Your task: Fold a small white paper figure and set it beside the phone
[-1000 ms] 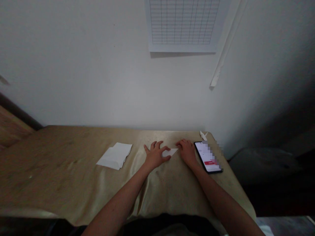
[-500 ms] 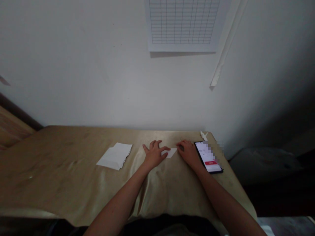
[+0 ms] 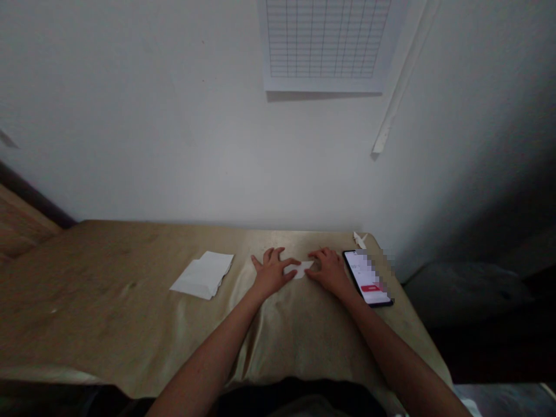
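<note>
A small white folded paper (image 3: pixel 300 269) lies on the tan-covered table (image 3: pixel 130 313) between my hands. My left hand (image 3: pixel 271 273) lies flat with fingers spread, its index finger and thumb pressing the paper's left part. My right hand (image 3: pixel 328 269) rests on the paper's right end, fingers curled down on it. Most of the paper is hidden under the two hands.
A torn white sheet (image 3: pixel 203 275) lies left of my left hand. A phone (image 3: pixel 367 277) with a lit screen lies right beside my right hand, near the table's right edge. A small white scrap (image 3: pixel 358 238) sits at the far right corner. A grid chart (image 3: pixel 324 43) hangs on the wall.
My right hand has slid a little left over the paper, so less of the white shows between the hands. The left hand has barely moved.
</note>
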The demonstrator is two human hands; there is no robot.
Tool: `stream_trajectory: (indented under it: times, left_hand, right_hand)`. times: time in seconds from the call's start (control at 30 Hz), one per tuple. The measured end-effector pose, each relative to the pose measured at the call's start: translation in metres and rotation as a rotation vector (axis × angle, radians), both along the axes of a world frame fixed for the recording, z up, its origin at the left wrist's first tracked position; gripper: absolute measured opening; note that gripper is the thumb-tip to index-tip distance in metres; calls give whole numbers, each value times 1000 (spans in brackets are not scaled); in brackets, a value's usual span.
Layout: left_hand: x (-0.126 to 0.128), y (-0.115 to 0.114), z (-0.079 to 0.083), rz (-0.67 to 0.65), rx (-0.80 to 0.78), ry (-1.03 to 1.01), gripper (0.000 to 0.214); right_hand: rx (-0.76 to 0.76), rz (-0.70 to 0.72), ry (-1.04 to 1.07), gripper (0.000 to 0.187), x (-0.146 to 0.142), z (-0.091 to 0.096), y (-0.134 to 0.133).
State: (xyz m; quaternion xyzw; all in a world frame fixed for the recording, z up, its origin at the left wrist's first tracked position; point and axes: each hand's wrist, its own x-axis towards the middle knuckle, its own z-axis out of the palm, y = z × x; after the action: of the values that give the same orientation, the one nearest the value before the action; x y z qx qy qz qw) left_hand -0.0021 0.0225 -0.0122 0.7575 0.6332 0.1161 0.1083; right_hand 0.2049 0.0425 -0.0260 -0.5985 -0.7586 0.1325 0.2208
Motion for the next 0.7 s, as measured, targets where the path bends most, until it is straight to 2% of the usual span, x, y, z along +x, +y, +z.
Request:
stream_trajectory:
  times: [0.17,0.27,0.43,0.6,0.7]
  left_hand:
    - [0,0,1,11,-11,4,32]
    - [0,0,1,6,-3,4,31]
    - [0,-1,1,5,-7,7,31]
    - [0,0,0,4,7,-6,30]
    - [1,0,-1,3,8,-7,31]
  right_hand:
    - [12,-10,-4,56,-5,-2,-7]
    - [19,4,-1,59,-6,-2,-9]
    - [18,35,29,55,-2,-4,-8]
    - [5,21,69,35,2,-6,-4]
    - [25,28,40,38,2,-5,-5]
